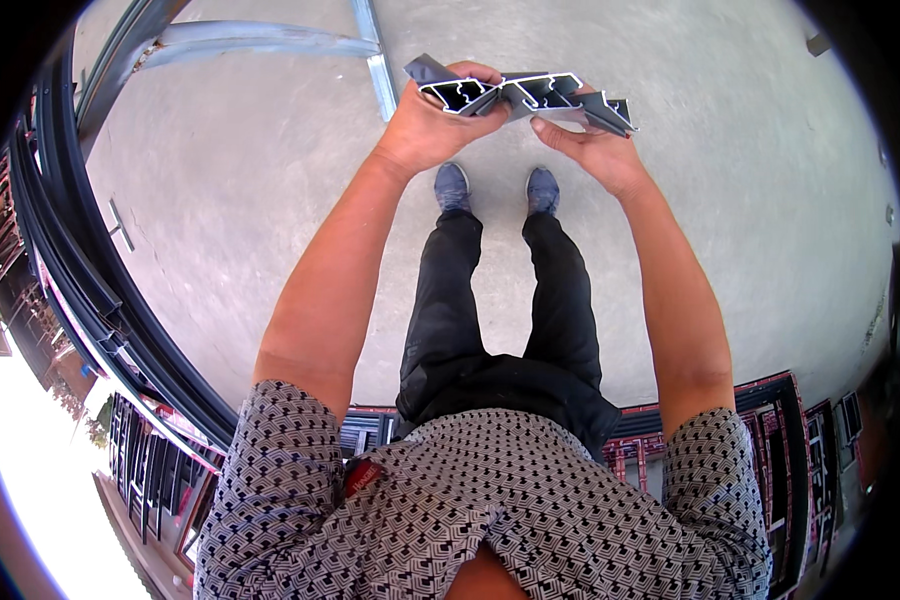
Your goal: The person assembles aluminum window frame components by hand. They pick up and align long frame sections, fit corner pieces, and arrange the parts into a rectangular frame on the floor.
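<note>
Both my arms reach out ahead over the floor. Between my hands is a row of short dark grey metal profiles, with hollow chambers and bright cut ends facing me. My left hand is wrapped round the left end of the row, thumb along its near side. Around the right end, my right hand closes with its thumb below; most of its fingers are hidden behind the metal. Whether the profiles are joined or only held side by side, I cannot tell.
A metal frame stands at the far left on the grey concrete floor. Long dark profiles are stacked along the left side. Behind me are dark frames with red-patterned edges. My shoes are below the held pieces.
</note>
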Available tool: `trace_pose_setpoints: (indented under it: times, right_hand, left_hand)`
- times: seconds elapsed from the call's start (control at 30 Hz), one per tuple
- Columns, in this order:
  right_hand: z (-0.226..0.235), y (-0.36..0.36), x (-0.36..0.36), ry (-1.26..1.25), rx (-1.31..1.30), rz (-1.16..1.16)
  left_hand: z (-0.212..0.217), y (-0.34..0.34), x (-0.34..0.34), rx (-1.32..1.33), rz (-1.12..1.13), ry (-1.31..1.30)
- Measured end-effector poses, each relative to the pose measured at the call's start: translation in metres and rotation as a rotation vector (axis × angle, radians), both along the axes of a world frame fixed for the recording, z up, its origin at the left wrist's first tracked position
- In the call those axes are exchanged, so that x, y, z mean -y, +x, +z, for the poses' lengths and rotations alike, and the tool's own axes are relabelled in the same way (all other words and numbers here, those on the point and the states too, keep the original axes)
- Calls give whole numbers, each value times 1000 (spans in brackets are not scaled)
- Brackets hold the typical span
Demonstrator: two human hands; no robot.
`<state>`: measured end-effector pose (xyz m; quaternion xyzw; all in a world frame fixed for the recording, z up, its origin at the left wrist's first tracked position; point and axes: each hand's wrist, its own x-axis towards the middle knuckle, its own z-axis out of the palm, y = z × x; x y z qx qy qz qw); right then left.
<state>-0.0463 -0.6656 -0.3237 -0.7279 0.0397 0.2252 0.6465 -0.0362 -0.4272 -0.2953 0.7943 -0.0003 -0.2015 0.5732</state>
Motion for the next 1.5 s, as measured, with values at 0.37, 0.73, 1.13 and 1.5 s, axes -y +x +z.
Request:
trace_pose_setpoints:
  times: [0.37,0.73,1.13,1.5]
  right_hand:
    - [2,0,6,-142,10,101]
    - [15,4,7,-228,-67,212]
    - [14,10,11,-253,-58,254]
    - [30,19,-5,-246,-70,227]
  left_hand:
    - [4,2,-6,-44,44,-27]
    - [4,-3,-11,-25,33,-94]
    - [7,-9,-13,9,-39,-50]
    - [5,0,-15,-44,-73,-29]
